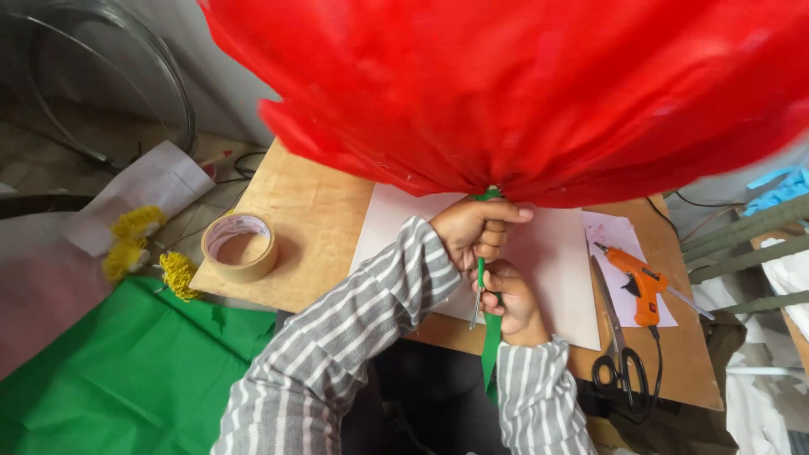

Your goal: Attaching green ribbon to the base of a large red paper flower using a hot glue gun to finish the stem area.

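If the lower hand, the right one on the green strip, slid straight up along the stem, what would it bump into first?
Most likely the left hand, which grips the same stem just above the right hand, right under the red paper flower. The two hands look nearly touching, though depth is unclear.

tape roll [240,246] left on table [312,227], glue gun [640,282] right, scissors [613,337] beside
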